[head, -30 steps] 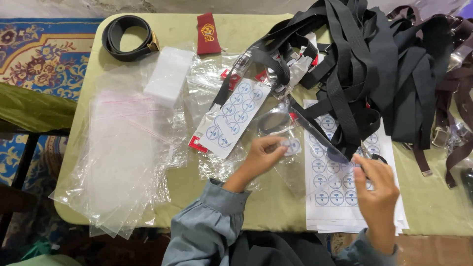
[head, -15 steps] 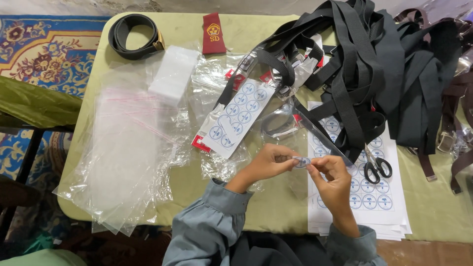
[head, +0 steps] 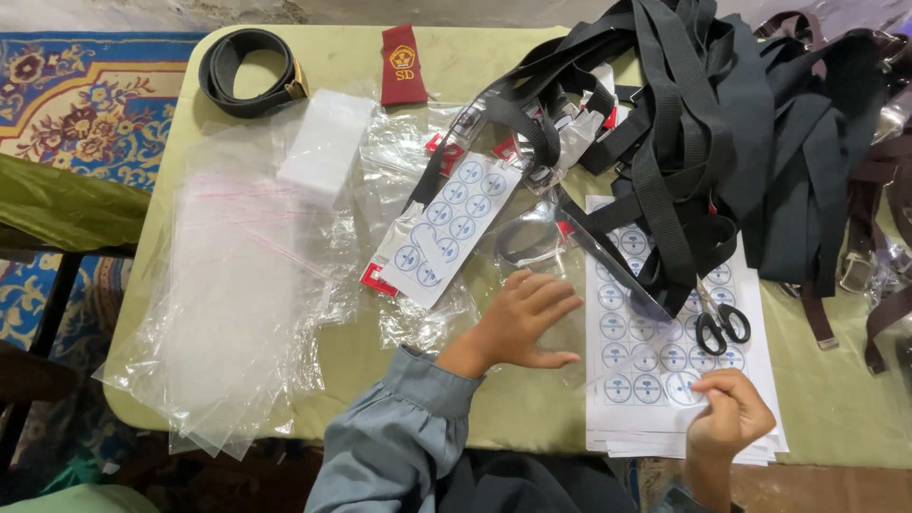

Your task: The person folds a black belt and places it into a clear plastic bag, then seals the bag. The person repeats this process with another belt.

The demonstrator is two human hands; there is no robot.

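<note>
My left hand (head: 521,323) lies flat with fingers spread on a clear plastic bag (head: 560,313) near the table's front edge. At the lower right, my right hand (head: 730,414) pinches at the bottom row of a white sheet of round blue-and-white stickers (head: 665,356); whether it holds a sticker is unclear. Black-handled scissors (head: 722,323) rest on that sheet. A bagged black belt with another sticker sheet (head: 446,228) lies left of my left hand.
A heap of black webbing belts (head: 722,142) covers the table's right half. Clear plastic bags (head: 228,304) are stacked at the left. A coiled black belt (head: 249,72) and a red badge (head: 403,66) sit at the back. A patterned rug (head: 66,104) shows on the floor.
My hands were together in front of me, holding a small piece between them. They have separated: the left now rests flat on the plastic bag, the right has dropped to the sticker sheet.
</note>
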